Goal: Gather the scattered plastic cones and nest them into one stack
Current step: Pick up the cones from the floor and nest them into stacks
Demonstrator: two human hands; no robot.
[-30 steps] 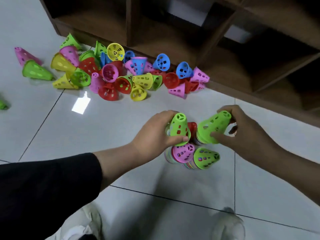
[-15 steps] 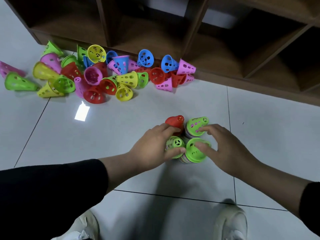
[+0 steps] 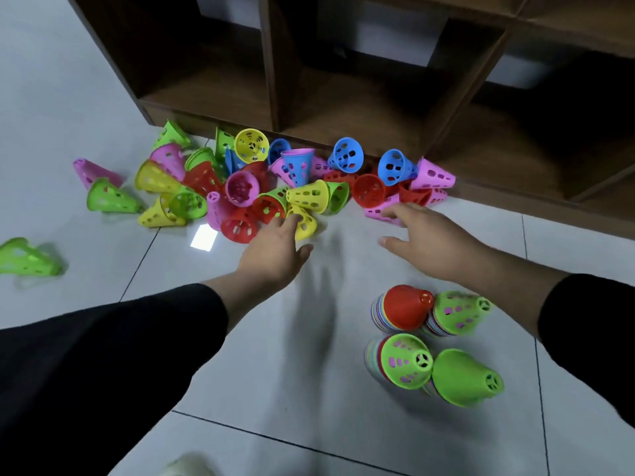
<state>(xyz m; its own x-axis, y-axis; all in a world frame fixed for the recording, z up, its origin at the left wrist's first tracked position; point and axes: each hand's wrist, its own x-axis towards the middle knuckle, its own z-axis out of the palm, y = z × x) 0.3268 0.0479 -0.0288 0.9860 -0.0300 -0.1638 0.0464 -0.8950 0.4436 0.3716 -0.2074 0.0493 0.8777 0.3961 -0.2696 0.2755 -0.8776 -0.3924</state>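
A heap of loose plastic cones (image 3: 261,187) in pink, green, yellow, red and blue lies on the floor against the shelf base. My left hand (image 3: 275,249) is spread open, its fingertips at a yellow cone (image 3: 305,225) on the heap's near edge. My right hand (image 3: 422,238) is open too, fingers touching a pink cone (image 3: 381,211). Several nested stacks stand close together at the lower right: one topped red (image 3: 405,305), the others topped green (image 3: 457,312) (image 3: 405,360) (image 3: 464,376). Neither hand holds anything.
A dark wooden shelf unit (image 3: 343,108) with open compartments runs along the back. Stray cones lie apart at the left: a green one (image 3: 27,257), another green one (image 3: 108,197) and a pink one (image 3: 94,171). White floor tiles (image 3: 103,338) surround everything. A shoe tip (image 3: 187,467) shows below.
Both hands let go of the green-topped stacks and reached forward to the loose heap. The view shifted, so the stacks now sit at the lower right.
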